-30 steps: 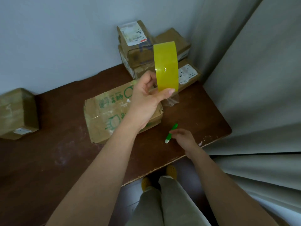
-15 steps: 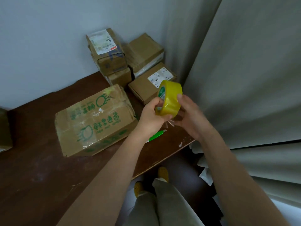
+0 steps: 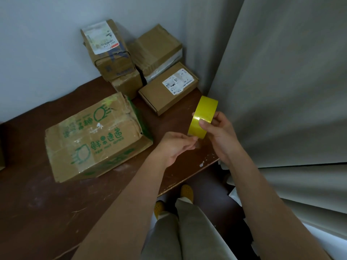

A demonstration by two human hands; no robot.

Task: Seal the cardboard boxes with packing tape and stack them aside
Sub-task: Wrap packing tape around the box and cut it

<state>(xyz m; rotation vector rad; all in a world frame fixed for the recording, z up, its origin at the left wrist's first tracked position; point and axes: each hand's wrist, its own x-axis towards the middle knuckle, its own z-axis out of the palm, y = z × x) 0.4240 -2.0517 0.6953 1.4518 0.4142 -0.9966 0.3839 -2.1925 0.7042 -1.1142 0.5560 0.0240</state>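
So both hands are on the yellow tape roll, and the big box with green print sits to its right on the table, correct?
Not quite. In the head view the big box with green print sits to the left of the yellow tape roll, not the right. The rest holds: left hand and right hand are both on the roll, over the table.

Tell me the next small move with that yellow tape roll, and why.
Probably peel the free end away from the roll. The right hand grips the yellow tape roll above the table's edge, and the left hand pinches at the roll's lower rim, where a loose end seems to start. No strip is drawn out yet, and the big green-printed box beside the hands looks to be the one awaiting tape.
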